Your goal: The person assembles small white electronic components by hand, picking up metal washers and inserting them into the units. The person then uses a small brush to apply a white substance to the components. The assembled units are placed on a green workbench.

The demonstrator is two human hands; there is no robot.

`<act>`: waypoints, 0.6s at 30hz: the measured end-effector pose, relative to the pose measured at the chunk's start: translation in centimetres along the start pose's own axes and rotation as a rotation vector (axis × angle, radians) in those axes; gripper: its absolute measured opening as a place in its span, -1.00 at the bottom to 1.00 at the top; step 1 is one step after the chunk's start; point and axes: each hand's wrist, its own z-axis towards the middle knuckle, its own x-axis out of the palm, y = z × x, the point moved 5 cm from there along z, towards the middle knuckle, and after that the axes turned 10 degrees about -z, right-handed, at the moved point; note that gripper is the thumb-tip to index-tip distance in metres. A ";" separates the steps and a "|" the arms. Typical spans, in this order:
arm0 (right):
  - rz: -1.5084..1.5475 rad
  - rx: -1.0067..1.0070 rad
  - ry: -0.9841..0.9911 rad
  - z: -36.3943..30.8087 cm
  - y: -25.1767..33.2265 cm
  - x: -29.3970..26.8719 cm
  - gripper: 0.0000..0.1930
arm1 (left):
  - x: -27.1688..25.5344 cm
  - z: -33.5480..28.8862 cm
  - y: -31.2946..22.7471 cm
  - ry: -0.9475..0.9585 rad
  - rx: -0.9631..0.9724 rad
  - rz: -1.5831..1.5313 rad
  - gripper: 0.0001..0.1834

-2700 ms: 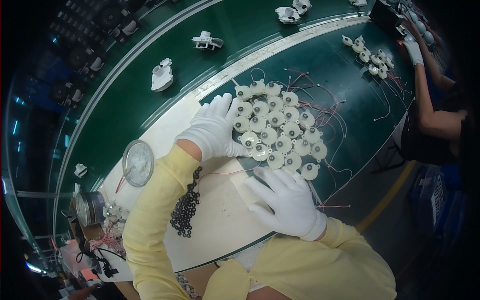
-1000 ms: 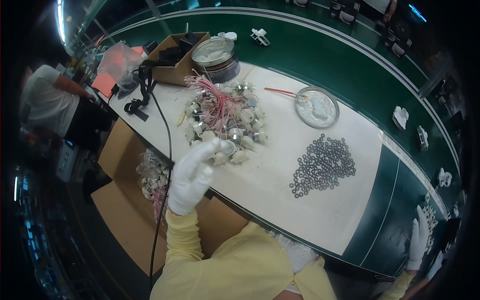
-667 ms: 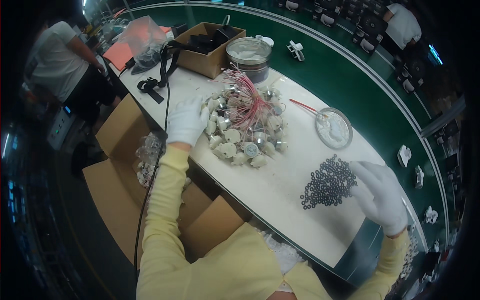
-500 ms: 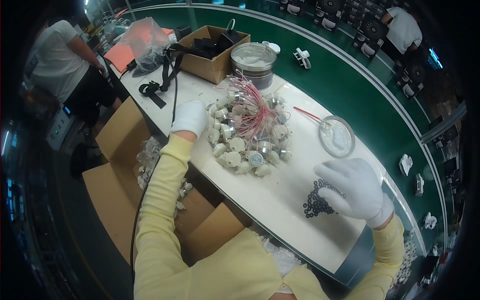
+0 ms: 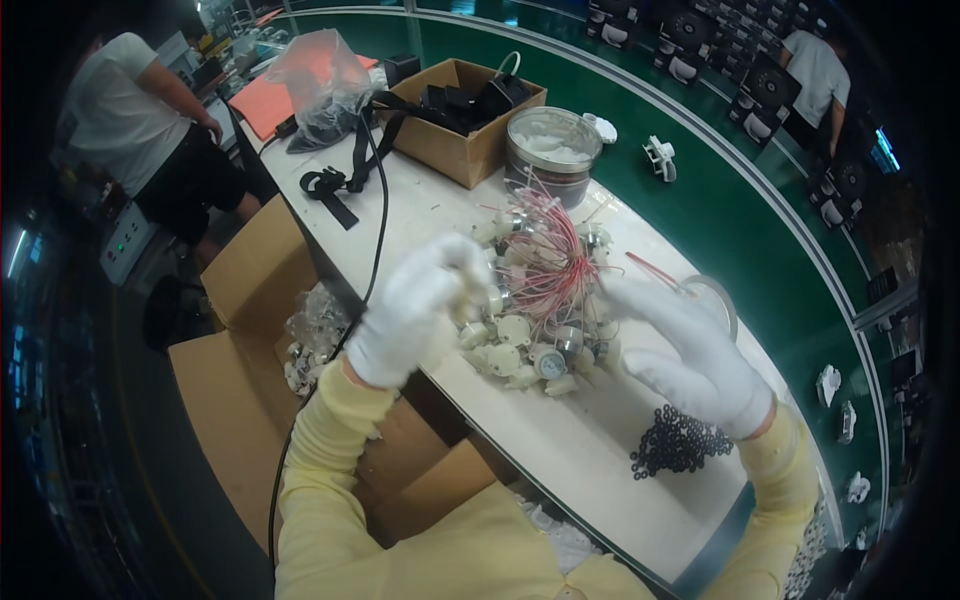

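Note:
On the white table lies a heap of small cream plastic motor units (image 5: 512, 332) with metal cans, their red and white wires (image 5: 553, 255) bunched on top. My left hand (image 5: 405, 312), in a white glove, is at the heap's left side. Its fingers are closed around a blurred cream-coloured part (image 5: 466, 298), whose exact kind I cannot make out. My right hand (image 5: 695, 365), also gloved, hovers at the heap's right edge with thumb and fingers apart, holding nothing visible. Below it lies a patch of small black rings (image 5: 678, 442).
Behind the heap stand a round tin (image 5: 549, 160) of white paste and a cardboard box (image 5: 455, 150) of black parts. A dish (image 5: 712, 292) of white paste is partly behind my right hand. An open carton (image 5: 230, 400) sits left of the table. A green conveyor (image 5: 745, 215) curves past.
My left hand has left the heap's far left side, come nearer and closed on a cream part. My right hand has moved from over the black rings to the heap. The view has shifted slightly.

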 end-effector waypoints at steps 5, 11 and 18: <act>0.512 0.222 -0.162 2.7 -0.1 3.0 -0.49 | 7.7 1.7 1.0 0.271 0.289 0.071 -0.76; 0.399 0.342 -0.623 1.3 -4.0 -0.2 -0.57 | 8.5 3.8 -0.1 0.150 0.659 0.832 -0.67; 0.339 0.525 -0.269 2.0 -7.0 1.5 -0.53 | 4.0 6.7 0.3 0.147 0.657 1.232 -0.55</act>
